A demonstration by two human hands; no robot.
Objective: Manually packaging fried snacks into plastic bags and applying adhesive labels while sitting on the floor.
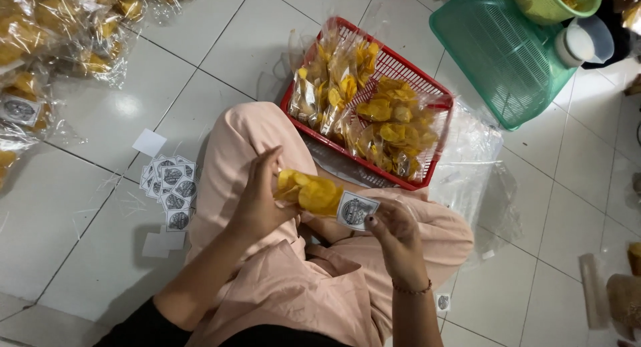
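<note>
Over our lap, we hold a small clear bag of yellow chips (314,193) with both hands. Our left hand (257,200) wraps around its left end, with the fingers curled and the thumb up. Our right hand (394,230) pinches the right end, where a square white label (356,210) with a dark round picture sits on the bag. The bag lies sideways above our pink trousers (267,280).

On the floor at our left, we see a loose pile of the same square labels (171,185), and some blank white squares (149,142) near them. One more small label (443,301) lies on the tile near our right wrist.

Beyond our knees stands a red plastic basket (400,66), and inside it many filled chip bags (374,113) lean together. Beside it lie empty clear bags (474,153). Further right a green basket (501,53) lies upside down, with a green bowl (554,3) at its far edge. At the far left more filled bags (47,33) are piled.
</note>
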